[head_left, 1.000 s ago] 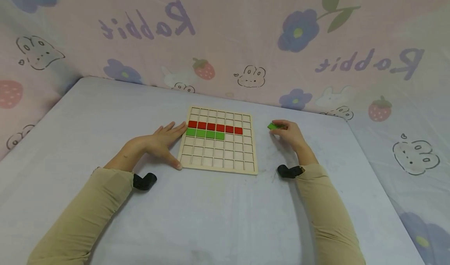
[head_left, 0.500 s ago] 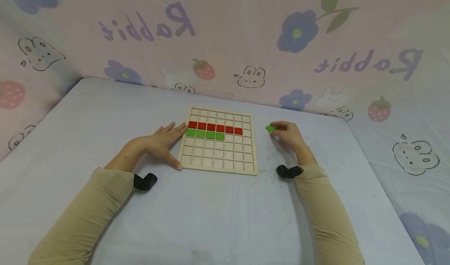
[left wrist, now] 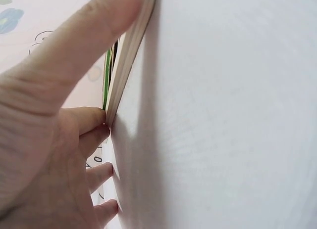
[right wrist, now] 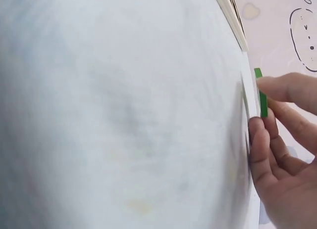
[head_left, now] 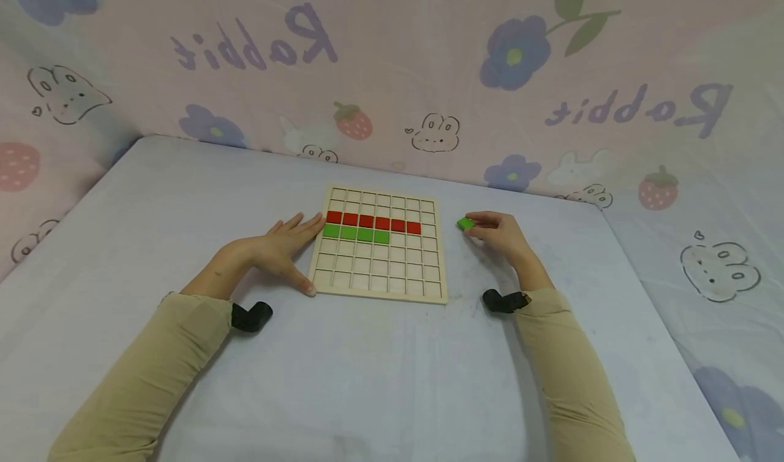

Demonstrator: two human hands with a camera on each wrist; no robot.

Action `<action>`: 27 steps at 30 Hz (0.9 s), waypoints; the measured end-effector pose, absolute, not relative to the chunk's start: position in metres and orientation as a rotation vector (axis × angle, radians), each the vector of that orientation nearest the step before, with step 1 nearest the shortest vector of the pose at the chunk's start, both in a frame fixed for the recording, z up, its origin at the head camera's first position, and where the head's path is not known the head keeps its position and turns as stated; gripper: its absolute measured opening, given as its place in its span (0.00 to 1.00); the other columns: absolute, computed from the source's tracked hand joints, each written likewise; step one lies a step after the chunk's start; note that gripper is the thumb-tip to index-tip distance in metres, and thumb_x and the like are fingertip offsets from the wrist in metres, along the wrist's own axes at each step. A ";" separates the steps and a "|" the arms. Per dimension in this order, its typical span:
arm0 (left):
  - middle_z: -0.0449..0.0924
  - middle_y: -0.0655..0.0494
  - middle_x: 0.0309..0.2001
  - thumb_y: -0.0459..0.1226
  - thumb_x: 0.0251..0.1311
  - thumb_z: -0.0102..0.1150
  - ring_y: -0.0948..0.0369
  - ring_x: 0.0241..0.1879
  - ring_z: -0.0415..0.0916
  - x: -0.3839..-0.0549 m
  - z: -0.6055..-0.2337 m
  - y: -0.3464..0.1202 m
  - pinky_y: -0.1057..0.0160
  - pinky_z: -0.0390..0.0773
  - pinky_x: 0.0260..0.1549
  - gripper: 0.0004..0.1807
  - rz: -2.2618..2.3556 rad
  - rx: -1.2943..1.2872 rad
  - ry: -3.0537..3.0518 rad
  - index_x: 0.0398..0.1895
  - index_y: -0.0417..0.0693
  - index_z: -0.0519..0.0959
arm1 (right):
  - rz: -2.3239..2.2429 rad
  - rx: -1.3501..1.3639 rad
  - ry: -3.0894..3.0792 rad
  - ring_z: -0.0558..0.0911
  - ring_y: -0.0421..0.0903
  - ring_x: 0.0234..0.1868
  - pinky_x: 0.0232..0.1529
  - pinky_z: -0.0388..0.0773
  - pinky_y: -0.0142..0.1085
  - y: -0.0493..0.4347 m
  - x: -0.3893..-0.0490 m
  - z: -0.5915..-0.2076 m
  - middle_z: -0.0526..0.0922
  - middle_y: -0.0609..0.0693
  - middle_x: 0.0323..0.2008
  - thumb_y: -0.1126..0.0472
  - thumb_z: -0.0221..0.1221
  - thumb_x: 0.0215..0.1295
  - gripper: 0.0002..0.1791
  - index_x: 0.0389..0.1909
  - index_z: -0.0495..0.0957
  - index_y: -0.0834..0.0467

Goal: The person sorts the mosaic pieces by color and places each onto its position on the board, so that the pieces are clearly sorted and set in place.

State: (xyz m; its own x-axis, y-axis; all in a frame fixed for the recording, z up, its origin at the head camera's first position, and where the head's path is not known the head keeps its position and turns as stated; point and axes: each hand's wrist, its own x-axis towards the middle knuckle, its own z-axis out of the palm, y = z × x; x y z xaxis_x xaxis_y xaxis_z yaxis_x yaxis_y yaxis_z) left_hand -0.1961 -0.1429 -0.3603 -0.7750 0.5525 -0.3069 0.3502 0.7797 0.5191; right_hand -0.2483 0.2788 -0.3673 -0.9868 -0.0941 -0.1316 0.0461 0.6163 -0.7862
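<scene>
A pale wooden grid board [head_left: 380, 288] lies mid-table with a row of red square tiles [head_left: 366, 221] and, just below it, a shorter row of green tiles [head_left: 348, 233] starting from the left edge. My left hand [head_left: 275, 248] is spread at the board's left side, thumb at the near corner and fingertips at the edge. In the left wrist view that thumb [left wrist: 74, 46] lies along the board's edge [left wrist: 126, 61]. To the right of the board, my right hand [head_left: 499, 234] pinches one green tile [head_left: 465, 224] between thumb and fingers; the right wrist view shows this tile [right wrist: 261, 93] edge-on.
The white table [head_left: 380, 373] extends around the board on all sides. Behind it hangs a pink patterned cloth [head_left: 392, 60] with rabbits and flowers. A black wrist mount [head_left: 252, 317] sticks out from the left sleeve, another black mount [head_left: 503, 301] from the right.
The right hand's fingers have shifted slightly left with the green tile, which now shows more of its flat face toward the board. The left hand and the board's rows look the same.
</scene>
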 end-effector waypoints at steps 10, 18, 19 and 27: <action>0.30 0.46 0.77 0.57 0.38 0.75 0.42 0.75 0.22 -0.196 -0.359 -0.142 0.39 0.27 0.70 0.71 0.613 0.668 2.517 0.76 0.42 0.37 | -1.337 -0.093 2.645 0.77 0.44 0.53 0.44 0.73 0.25 0.272 -0.244 -0.363 0.77 0.60 0.59 0.61 0.63 0.62 0.25 0.61 0.75 0.59; 0.30 0.45 0.77 0.57 0.37 0.75 0.42 0.75 0.22 -0.196 -0.360 -0.142 0.39 0.26 0.70 0.71 0.628 0.674 2.510 0.76 0.41 0.37 | -1.320 -0.137 2.610 0.73 0.54 0.58 0.48 0.72 0.28 0.253 -0.226 -0.339 0.74 0.65 0.59 0.65 0.60 0.64 0.25 0.62 0.72 0.65; 0.30 0.45 0.77 0.57 0.37 0.75 0.42 0.75 0.22 -0.197 -0.361 -0.142 0.39 0.26 0.70 0.71 0.626 0.677 2.510 0.76 0.41 0.37 | -1.331 -0.133 2.601 0.73 0.54 0.58 0.48 0.72 0.29 0.253 -0.229 -0.342 0.74 0.65 0.60 0.65 0.60 0.63 0.25 0.62 0.72 0.65; 0.29 0.44 0.77 0.57 0.38 0.75 0.41 0.74 0.22 -0.197 -0.359 -0.143 0.38 0.26 0.70 0.71 0.628 0.694 2.507 0.76 0.41 0.36 | -1.379 -0.192 2.581 0.77 0.37 0.47 0.45 0.74 0.24 0.256 -0.244 -0.362 0.78 0.61 0.56 0.63 0.65 0.59 0.25 0.59 0.76 0.61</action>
State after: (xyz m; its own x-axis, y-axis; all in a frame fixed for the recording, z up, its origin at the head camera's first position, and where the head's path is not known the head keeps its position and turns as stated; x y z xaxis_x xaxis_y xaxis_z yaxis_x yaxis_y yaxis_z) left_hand -0.1969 -0.1432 -0.3593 -0.7661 0.5655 -0.3054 0.3548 0.7683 0.5327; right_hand -0.2437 0.2556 -0.3617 -0.9698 -0.2114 -0.1216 -0.0164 0.5542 -0.8322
